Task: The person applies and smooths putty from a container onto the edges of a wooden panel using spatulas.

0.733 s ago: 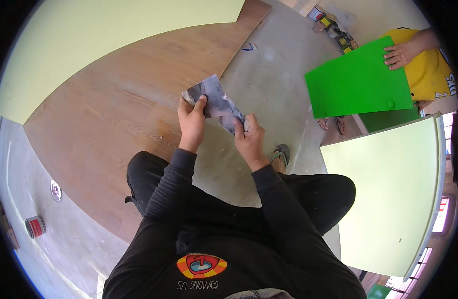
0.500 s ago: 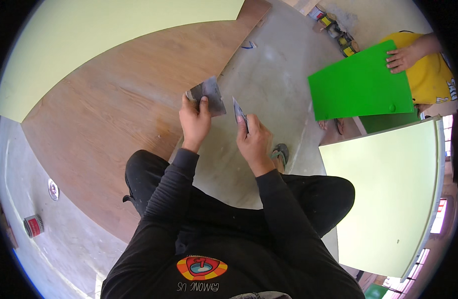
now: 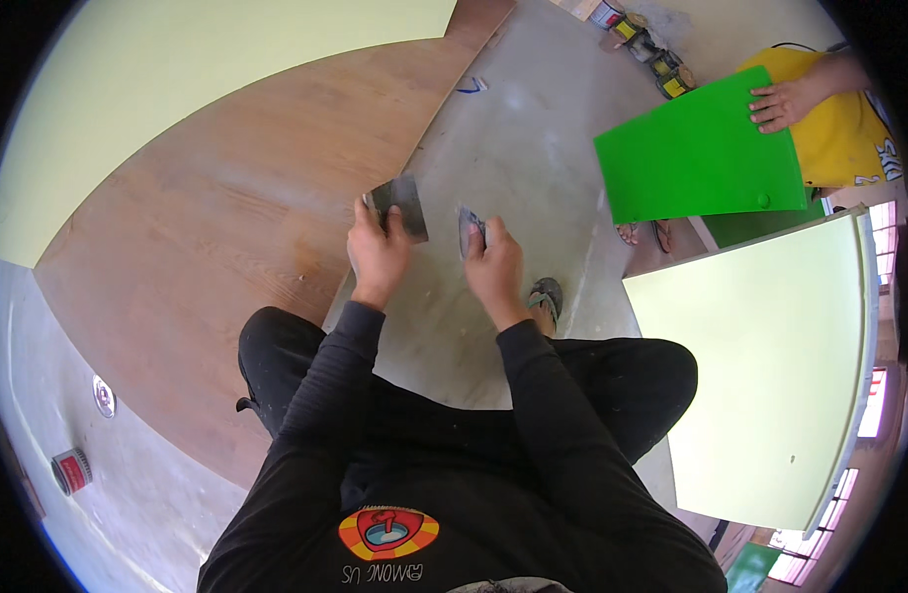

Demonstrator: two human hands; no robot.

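Observation:
My left hand [image 3: 377, 259] is closed on a flat, squarish metal putty blade [image 3: 408, 210], its thumb pressed on the grey, smeared face. To the right, my right hand [image 3: 495, 265] grips a second, narrower-looking putty blade [image 3: 467, 219] that is tilted and partly hidden by the fingers. A small gap separates the two blades. Both are held up in front of me, over the grey floor [image 3: 424, 326] and close to the edge of a large brown wooden board [image 3: 207, 188].
A pale green panel [image 3: 197, 59] overlaps the board's far left. At right another person's hand [image 3: 782, 104] rests on a bright green panel [image 3: 696, 148], behind a pale green panel [image 3: 750, 385]. Several tins [image 3: 642, 47] stand at the back; a tin [image 3: 71, 471] and round lid [image 3: 104, 396] lie left.
Both hands have come slightly lower and nearer to me. The right blade has turned, showing more of its face, and the left blade has tilted a little. The whole view has shifted slightly.

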